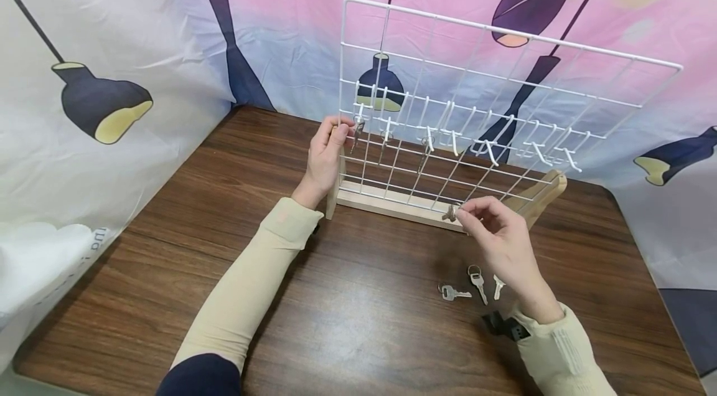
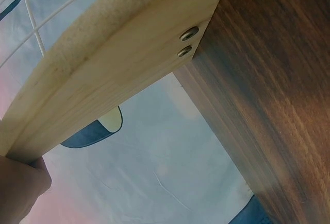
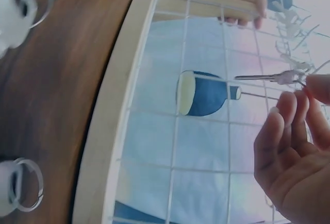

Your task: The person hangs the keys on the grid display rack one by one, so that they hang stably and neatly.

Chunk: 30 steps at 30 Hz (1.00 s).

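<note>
My left hand (image 1: 325, 156) grips the top of the wooden side support (image 2: 103, 64) of a white wire grid rack (image 1: 482, 78). With thumb and fingertips, my right hand (image 1: 501, 240) pinches a small key (image 3: 268, 77) by its ring end, in front of the grid's lower edge. White hooks (image 1: 490, 150) run in a row across the grid. Keys hang on hooks toward the left, one (image 1: 358, 131) close to my left fingers. Below my right hand, a silver key (image 1: 477, 284) with a ring lies on the table between two others.
The rack's wooden base bar (image 1: 392, 204) rests on the dark brown wooden table (image 1: 336, 309), and its right support (image 1: 543, 197) leans outward behind my right hand. Behind the table hangs a cloth (image 1: 291, 28) printed with lamps. A black strap (image 1: 504, 325) sits at my right wrist.
</note>
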Each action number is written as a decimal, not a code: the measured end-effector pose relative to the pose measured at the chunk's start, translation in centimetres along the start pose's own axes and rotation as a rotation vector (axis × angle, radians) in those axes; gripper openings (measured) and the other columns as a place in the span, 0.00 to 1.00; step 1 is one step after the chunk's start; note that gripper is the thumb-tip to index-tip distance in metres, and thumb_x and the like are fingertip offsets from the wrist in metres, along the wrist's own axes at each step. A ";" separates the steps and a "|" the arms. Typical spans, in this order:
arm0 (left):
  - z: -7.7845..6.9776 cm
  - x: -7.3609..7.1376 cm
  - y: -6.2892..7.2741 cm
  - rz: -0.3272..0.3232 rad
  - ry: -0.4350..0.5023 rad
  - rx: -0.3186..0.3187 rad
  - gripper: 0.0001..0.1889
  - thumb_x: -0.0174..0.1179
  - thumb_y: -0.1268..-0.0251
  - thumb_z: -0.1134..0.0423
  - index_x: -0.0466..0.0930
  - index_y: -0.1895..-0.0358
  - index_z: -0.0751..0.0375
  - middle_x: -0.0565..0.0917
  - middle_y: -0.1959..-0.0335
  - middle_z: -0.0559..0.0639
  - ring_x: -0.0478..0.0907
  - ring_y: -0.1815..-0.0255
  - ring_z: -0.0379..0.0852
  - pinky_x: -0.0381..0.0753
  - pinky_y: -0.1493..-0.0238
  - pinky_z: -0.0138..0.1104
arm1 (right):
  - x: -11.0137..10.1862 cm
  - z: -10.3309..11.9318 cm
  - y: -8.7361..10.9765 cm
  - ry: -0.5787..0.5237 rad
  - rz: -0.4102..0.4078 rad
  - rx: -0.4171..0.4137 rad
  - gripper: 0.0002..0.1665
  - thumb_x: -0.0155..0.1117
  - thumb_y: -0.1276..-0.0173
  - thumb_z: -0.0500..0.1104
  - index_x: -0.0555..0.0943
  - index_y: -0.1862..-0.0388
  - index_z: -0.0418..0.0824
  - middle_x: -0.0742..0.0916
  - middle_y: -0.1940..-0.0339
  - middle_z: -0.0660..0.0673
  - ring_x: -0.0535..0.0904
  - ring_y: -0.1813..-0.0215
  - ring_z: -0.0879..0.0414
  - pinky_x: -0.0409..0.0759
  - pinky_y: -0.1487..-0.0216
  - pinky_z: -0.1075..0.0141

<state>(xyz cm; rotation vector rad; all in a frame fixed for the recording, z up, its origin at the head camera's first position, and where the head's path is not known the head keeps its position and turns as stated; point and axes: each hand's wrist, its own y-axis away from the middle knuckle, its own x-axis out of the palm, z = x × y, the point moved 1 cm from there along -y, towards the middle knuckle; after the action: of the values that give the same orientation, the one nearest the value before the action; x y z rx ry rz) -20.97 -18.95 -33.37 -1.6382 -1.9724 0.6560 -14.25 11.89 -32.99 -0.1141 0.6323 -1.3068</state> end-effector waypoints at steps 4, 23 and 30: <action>0.0 0.0 0.0 -0.003 -0.001 -0.001 0.11 0.42 0.24 0.71 0.70 0.53 0.80 0.76 0.66 0.45 0.75 0.65 0.40 0.76 0.57 0.32 | 0.2 0.7 -0.5 -0.086 -0.033 -0.031 0.04 0.63 0.35 0.27 0.79 0.62 0.28 0.81 0.71 0.45 0.76 0.72 0.60 0.75 0.72 0.74; 0.1 -0.1 0.0 0.000 0.012 0.006 0.12 0.43 0.23 0.71 0.70 0.53 0.80 0.76 0.65 0.46 0.75 0.64 0.41 0.76 0.56 0.33 | 1.9 2.0 -2.2 -0.434 -0.199 -0.037 0.05 0.65 0.34 0.32 0.80 0.62 0.29 0.80 0.78 0.43 0.75 0.77 0.54 0.74 0.71 0.70; 0.2 -0.1 0.0 0.002 0.016 0.011 0.12 0.43 0.23 0.69 0.69 0.54 0.79 0.76 0.65 0.46 0.75 0.64 0.41 0.77 0.56 0.34 | 2.7 2.4 -2.8 -0.595 -0.214 -0.029 0.03 0.62 0.33 0.31 0.80 0.62 0.30 0.77 0.78 0.42 0.72 0.78 0.52 0.70 0.73 0.71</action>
<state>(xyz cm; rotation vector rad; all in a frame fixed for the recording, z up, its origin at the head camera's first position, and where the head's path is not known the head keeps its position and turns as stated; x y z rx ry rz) -21.08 -19.03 -33.54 -1.6338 -1.9523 0.6514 -15.12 8.02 -30.82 -0.5846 0.1304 -1.3799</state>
